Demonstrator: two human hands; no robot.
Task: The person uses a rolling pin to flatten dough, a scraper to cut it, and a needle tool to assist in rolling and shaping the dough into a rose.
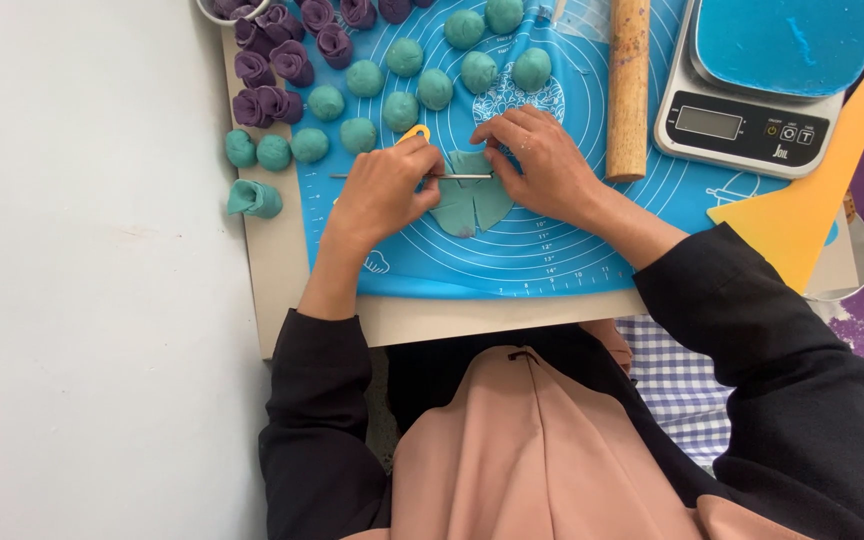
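My left hand (384,188) and my right hand (537,160) meet over overlapping flat teal dough discs (472,203) on a blue silicone mat (512,250). A thin metal skewer (352,176) lies across the dough; my left fingers pinch it, and its end sticks out to the left. My right fingers press on the dough at the skewer's other end. A small yellow loop-handled tool (414,131) peeks out just behind my left hand.
Several teal dough balls (402,110) and purple dough roses (282,55) sit at the back left; one teal rose (254,198) lies off the mat. A wooden rolling pin (628,85), a kitchen scale (752,110) and a yellow scraper (802,205) are to the right.
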